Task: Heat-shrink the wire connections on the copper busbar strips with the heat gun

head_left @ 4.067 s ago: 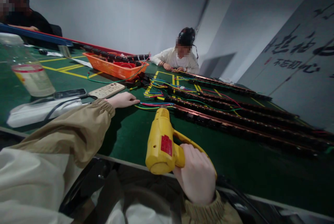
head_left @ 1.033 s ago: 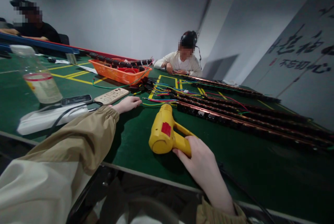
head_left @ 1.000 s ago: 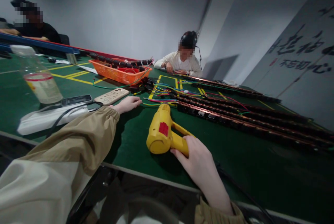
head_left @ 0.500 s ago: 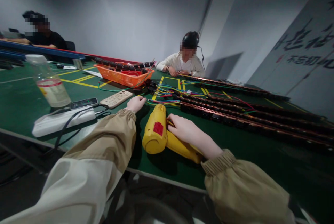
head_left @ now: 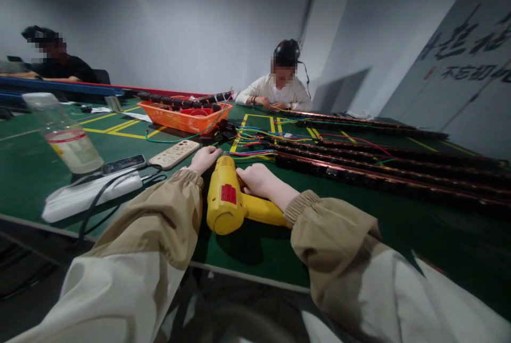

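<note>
A yellow heat gun with a red label lies across the green table, its nozzle pointing away from me and its handle to the right. My right hand is closed on it where handle meets body. Just left of the nozzle is my left hand, its fingers pressed together at the ends of thin coloured wires; these run right to long dark strips with copper edges. The left fingertips are small and partly hidden, so which wire they pinch is unclear.
On the left stand a bottle, a white power strip, a dark phone-like device and a beige patterned case. An orange basket holds dark parts. One person sits opposite, another far left.
My right hand and the heat gun have shifted left, bringing the nozzle up to my left fingers. The whole view has also turned slightly.
</note>
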The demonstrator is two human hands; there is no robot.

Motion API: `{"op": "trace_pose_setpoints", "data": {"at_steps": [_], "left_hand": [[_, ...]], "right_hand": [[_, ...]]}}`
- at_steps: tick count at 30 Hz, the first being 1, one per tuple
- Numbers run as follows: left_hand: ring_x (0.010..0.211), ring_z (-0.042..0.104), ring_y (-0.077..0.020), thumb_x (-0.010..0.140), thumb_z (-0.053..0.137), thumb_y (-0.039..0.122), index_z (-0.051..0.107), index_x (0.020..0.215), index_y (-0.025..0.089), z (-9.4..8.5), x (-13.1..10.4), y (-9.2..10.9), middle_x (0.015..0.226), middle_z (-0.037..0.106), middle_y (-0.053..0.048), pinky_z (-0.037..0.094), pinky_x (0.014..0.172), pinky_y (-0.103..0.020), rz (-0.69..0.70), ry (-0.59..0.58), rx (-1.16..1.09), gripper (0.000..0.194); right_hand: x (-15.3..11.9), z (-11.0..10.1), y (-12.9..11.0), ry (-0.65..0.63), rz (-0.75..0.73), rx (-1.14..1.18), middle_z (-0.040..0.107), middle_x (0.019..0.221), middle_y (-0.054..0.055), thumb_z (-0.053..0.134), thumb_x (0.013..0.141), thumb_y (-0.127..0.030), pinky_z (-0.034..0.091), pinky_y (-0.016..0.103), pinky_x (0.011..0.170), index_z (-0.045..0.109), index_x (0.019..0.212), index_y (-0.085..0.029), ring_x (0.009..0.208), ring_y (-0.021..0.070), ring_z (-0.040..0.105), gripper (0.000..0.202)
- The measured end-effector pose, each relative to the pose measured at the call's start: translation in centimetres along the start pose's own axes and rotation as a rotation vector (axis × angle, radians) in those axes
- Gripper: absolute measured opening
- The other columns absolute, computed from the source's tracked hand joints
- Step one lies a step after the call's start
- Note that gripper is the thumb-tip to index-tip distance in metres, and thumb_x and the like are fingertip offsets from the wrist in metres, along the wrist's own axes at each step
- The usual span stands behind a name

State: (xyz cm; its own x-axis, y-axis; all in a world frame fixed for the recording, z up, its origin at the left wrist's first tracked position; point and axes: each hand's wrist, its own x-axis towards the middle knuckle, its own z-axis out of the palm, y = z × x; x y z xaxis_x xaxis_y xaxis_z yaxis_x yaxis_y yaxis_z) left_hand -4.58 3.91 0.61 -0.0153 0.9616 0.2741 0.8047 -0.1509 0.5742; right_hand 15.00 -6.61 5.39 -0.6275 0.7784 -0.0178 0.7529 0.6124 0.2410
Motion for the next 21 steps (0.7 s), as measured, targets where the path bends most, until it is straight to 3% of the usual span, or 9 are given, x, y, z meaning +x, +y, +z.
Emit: {"op": "trace_pose_setpoints", "data": {"at_steps": [9, 21], "left_hand": [[0.057, 0.049, -0.0151, 0.079, 0.039, 0.052, 0.052, 0.059, 0.020, 0.3, 0.0, -0.4, 0.056, 0.055, 0.000, 0.030, 0.053, -0.026, 0.057, 0.025, -0.096, 0.040], [0.059, 0.052, -0.0160, 0.079, 0.040, 0.053, 0.055, 0.060, 0.020, 0.6, 0.4, -0.9, 0.058, 0.058, -0.001, 0.033, 0.053, -0.025, 0.061, 0.025, -0.130, 0.040]], "right_hand": [[-1.9, 0.6, 2.3, 0.012, -0.031, -0.109, 0.060, 0.103, 0.006, 0.053, 0.089, -0.039, 0.048, 0.039, 0.084, 0.054, 0.112, -0.014, 0.091, 0.0162, 0.059, 0.034], [-6.9, 1.4, 6.9, -0.054, 0.158, -0.173, 0.060, 0.102, 0.006, 0.053, 0.089, -0.038, 0.050, 0.036, 0.081, 0.056, 0.108, -0.014, 0.089, 0.0152, 0.059, 0.031]]}}
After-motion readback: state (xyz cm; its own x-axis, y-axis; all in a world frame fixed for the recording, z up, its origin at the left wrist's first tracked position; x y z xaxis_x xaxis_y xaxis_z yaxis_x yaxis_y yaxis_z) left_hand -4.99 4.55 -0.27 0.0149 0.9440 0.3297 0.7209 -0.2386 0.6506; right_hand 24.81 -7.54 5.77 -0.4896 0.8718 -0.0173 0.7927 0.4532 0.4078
